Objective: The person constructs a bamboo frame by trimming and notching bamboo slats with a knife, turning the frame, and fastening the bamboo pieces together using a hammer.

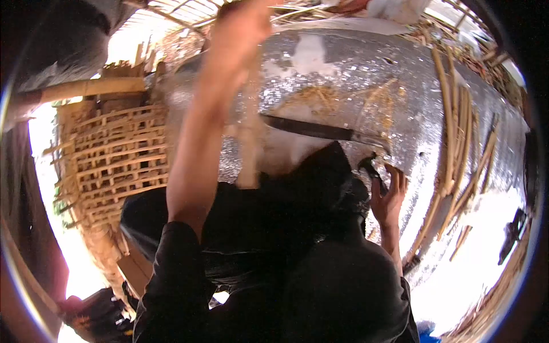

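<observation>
My left hand (246,20) is raised at the top of the view, smeared by motion; its fingers cannot be made out. Just below it runs a blurred pale strip (249,137), apparently bamboo, upright in front of my lap; whether the hand grips it is unclear. At the right of my lap, my right hand (392,194) curls its fingers around a small black curved object (370,167), whose kind I cannot tell. Between the two hands, a long dark-bladed knife (311,127) lies on the silvery sheet (420,103), its handle toward the right hand.
A woven bamboo lattice (120,154) stands at the left, beside a bamboo pole (94,88). Several long sticks (454,131) lie on the sheet at the right. A dark object (509,237) rests near the right edge, and loose sticks and scraps line the back.
</observation>
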The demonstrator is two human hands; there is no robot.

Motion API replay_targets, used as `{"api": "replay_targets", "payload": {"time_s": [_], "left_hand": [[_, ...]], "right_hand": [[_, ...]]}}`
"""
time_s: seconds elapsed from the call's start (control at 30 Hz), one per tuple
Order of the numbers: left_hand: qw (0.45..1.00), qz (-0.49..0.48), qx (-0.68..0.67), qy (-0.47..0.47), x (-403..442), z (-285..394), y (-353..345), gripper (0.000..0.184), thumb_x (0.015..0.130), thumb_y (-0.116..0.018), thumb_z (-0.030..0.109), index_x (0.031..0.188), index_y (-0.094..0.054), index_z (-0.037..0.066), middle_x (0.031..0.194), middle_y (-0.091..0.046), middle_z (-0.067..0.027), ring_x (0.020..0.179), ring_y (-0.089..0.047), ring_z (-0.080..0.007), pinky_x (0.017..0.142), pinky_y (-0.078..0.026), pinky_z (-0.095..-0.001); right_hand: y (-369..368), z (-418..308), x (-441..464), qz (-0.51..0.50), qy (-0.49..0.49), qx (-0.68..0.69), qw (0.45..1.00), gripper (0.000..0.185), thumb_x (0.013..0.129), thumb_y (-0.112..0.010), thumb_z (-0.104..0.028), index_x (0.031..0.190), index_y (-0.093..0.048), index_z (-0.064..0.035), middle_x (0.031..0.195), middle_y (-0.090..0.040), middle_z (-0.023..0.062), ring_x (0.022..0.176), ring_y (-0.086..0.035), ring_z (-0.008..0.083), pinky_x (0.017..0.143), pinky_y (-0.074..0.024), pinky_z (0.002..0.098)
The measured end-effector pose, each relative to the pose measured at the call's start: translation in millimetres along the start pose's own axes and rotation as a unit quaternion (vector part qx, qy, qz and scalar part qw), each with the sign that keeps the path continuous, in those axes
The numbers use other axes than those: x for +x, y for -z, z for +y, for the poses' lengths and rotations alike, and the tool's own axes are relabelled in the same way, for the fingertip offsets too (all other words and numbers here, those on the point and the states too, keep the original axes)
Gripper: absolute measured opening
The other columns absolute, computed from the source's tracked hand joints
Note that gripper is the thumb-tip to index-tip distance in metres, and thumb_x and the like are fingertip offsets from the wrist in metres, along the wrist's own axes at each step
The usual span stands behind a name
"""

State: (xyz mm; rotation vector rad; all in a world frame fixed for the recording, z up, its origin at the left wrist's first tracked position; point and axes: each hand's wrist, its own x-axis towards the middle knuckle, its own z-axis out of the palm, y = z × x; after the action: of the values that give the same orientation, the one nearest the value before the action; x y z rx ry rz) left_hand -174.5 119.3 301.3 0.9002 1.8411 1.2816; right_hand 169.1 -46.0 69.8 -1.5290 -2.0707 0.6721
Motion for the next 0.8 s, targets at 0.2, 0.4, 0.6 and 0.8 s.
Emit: {"api": "replay_targets", "payload": {"time_s": [0.2,0.4,0.6,0.8], "left_hand": [[0.912,-0.021,0.369,-0.176,-20.1,-149.5,-171.7,0.063,0.082,-0.069,0.069,0.088,-0.075,0.006,0.083,-0.074,-0.0213,0.082,-0.073,-0.0409,0.080,-0.057,-0.0513],[0.893,-0.069,0.425,-0.134,-27.9,-210.7,-201.1,0.050,0.089,-0.066,0.055,0.095,-0.071,0.005,0.083,-0.071,-0.0139,0.083,-0.070,-0.0344,0.092,-0.049,-0.0521],[0.914,-0.160,0.258,-0.270,-88.6,-238.9,-140.6,0.033,0.086,-0.072,0.023,0.113,-0.062,0.007,0.105,-0.062,-0.0169,0.102,-0.061,-0.0381,0.094,-0.045,-0.0513],[0.935,-0.162,0.213,-0.234,-129.9,-253.8,-120.7,0.043,0.085,-0.070,0.017,0.126,-0.061,0.012,0.114,-0.063,-0.0152,0.108,-0.060,-0.0379,0.098,-0.043,-0.0525]], "right_hand": [[14.8,-31.5,51.0,-0.066,-0.210,0.466,0.857,0.037,0.106,-0.059,-0.023,0.130,-0.063,0.0045,0.104,-0.070,0.0096,0.094,-0.062,0.0161,0.083,-0.0490,0.0322],[-4.0,-21.4,62.5,-0.114,-0.256,0.406,0.870,0.026,0.098,-0.068,-0.022,0.105,-0.071,0.0038,0.081,-0.063,0.0008,0.074,-0.054,0.0090,0.067,-0.0451,0.0288],[-45.1,1.0,55.5,-0.147,-0.255,0.274,0.916,0.029,0.097,-0.069,-0.020,0.115,-0.072,0.0030,0.087,-0.072,0.0043,0.077,-0.061,0.0092,0.071,-0.0508,0.0291],[-46.6,-31.8,55.7,0.024,-0.216,0.281,0.935,0.018,0.097,-0.068,-0.015,0.108,-0.074,-0.0021,0.085,-0.074,0.0186,0.075,-0.070,0.0196,0.069,-0.0542,0.0372]]}}
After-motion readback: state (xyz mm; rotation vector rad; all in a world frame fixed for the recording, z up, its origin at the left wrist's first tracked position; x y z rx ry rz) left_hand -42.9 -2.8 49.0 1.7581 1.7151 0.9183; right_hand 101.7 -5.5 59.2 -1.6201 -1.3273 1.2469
